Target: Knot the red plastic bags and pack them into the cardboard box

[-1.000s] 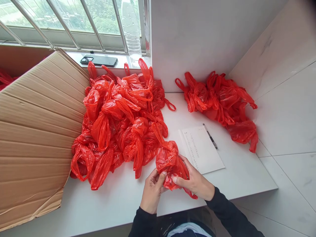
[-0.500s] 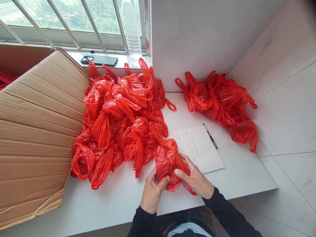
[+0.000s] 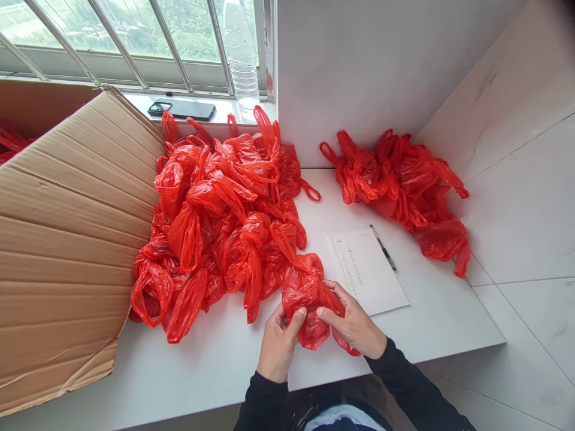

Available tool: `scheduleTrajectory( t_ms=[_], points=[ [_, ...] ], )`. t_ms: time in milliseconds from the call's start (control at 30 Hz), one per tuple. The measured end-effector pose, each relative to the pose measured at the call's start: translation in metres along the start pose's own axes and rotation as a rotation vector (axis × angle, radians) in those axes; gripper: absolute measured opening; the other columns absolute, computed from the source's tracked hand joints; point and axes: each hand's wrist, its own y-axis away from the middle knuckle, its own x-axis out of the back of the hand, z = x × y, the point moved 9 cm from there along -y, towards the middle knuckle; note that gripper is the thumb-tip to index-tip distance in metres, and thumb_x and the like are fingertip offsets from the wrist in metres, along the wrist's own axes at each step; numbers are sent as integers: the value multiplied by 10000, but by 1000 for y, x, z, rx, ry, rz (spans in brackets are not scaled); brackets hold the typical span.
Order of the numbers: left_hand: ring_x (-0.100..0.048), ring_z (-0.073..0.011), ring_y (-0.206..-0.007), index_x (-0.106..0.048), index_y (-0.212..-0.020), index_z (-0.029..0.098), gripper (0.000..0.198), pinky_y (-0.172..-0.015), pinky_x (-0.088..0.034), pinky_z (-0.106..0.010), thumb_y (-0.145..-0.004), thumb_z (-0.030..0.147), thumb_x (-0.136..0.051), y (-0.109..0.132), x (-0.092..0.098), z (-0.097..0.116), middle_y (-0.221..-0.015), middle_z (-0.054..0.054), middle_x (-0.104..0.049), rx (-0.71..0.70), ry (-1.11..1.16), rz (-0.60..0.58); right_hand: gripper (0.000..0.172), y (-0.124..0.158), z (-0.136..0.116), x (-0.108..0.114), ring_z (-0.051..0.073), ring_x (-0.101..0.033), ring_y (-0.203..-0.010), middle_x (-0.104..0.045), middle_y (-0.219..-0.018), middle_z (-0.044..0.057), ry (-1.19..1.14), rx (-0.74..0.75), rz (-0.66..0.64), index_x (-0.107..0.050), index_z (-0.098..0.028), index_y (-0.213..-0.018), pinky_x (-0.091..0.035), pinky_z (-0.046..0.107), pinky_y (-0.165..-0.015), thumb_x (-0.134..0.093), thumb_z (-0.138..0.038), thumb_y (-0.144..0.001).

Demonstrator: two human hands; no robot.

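A knotted red plastic bag (image 3: 309,299) is between my two hands, above the front part of the white table (image 3: 202,377). My left hand (image 3: 281,341) grips its lower left side, thumb on top. On its right side, my right hand (image 3: 354,320) holds the bag with the thumb pressed in and the fingers behind. Whatever the bag contains is hidden by the plastic. Just beyond and to the left lies a big heap of similar red plastic bags (image 3: 224,203), near the held bag.
A cardboard box (image 3: 76,251) stands at the left. Farther right are a smaller pile of red bags (image 3: 404,185), a paper sheet (image 3: 371,275) with writing and a pen (image 3: 383,248). A phone (image 3: 182,109) and a clear bottle (image 3: 242,60) are on the window sill.
My left thumb has shifted slightly up on the held bag, and the bag's folds have changed a little. Both hands stay on it; the heaps look the same.
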Motion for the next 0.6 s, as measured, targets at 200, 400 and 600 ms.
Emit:
scheduleTrajectory(
  t_ms=[200, 400, 600],
  points=[
    [-656, -287, -1035, -672, -1136, 137, 435, -912, -518, -388, -798, 405, -724, 0, 4, -1, -1112, -142, -705, 0, 17, 39, 524, 4, -7, -11, 240, -596, -1176, -583, -1335, 81, -19, 34, -104, -456, -244, -1344, -472, 432, -1047, -691, -277, -877],
    [-665, -279, -934, -585, -1268, 195, 557, -748, -573, -403, -775, 406, -737, 11, -11, -4, -1148, -139, -670, 86, 12, -117, 432, -1, -5, 0, 249, -593, -1188, -605, -1305, 83, 22, 44, -9, -487, -242, -1307, -457, 443, -1057, -644, -317, -911],
    [-644, -240, -872, -612, -1204, 189, 589, -714, -558, -342, -675, 347, -816, 10, -10, 0, -1019, -104, -693, 28, -32, -106, 674, 4, -8, -8, 247, -568, -1215, -558, -1355, 91, 12, 26, -118, -380, -246, -1418, -444, 423, -1069, -725, -280, -841]
  ],
)
